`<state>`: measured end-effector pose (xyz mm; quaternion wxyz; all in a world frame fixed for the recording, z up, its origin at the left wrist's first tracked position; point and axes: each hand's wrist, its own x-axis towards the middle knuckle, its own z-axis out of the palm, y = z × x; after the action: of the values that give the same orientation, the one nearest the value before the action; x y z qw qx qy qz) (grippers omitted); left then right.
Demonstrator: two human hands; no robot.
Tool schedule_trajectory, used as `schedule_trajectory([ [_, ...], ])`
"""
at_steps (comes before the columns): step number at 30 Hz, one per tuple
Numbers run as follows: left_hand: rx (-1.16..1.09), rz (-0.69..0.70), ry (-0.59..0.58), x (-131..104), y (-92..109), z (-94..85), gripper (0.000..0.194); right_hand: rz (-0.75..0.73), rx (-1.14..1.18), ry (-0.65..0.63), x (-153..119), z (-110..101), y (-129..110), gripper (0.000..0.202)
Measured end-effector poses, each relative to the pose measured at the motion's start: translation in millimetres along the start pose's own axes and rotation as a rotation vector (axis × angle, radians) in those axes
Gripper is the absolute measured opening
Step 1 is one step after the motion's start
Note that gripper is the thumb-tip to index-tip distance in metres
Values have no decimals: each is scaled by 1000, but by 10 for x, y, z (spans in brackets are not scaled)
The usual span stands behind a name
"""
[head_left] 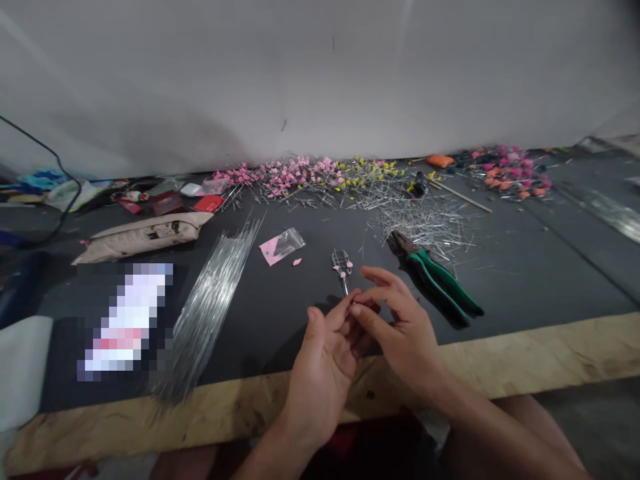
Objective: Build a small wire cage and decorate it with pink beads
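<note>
My left hand [325,370] is turned palm up near the table's front edge, thumb apart and fingers partly curled. My right hand [400,327] reaches across to the left fingertips, its thumb and forefinger pinched together there. Whatever sits in that pinch is too small or hidden to make out. Just beyond the fingertips lies a small wire-looped metal tool [343,262] with pale pink bits on it. A small pink clay piece [297,262] rests on the table beside a clear zip bag [281,246] with pink material inside.
Green-handled pliers [440,283] lie right of my hands. A bundle of metal wires [213,300] is at left, beside a pixelated bright screen [127,320]. Wires with pink tips [300,175] and yellow tips [367,175] line the wall. Loose wires [430,223] lie behind the pliers.
</note>
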<state>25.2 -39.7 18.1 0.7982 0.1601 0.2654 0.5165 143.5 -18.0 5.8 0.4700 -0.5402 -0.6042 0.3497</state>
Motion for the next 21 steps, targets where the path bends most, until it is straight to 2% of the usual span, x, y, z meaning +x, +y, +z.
schedule_trajectory([
  [4,55,1,79,43,30,-44,52,-50,4,-73,-6,13,10,8],
  [8,190,23,179,68,90,-92,28,-67,-17,-110,-2,15,24,8],
  [11,287,8,183,82,126,-125,20,-81,-16,-102,18,12,45,8],
  [15,378,21,183,108,164,-191,15,-104,58,-165,35,-5,62,10],
  [18,620,115,235,136,259,-275,18,-98,115,-146,44,-46,64,17],
  [21,1053,294,376,180,443,-400,21,-59,157,-92,64,-111,59,11],
])
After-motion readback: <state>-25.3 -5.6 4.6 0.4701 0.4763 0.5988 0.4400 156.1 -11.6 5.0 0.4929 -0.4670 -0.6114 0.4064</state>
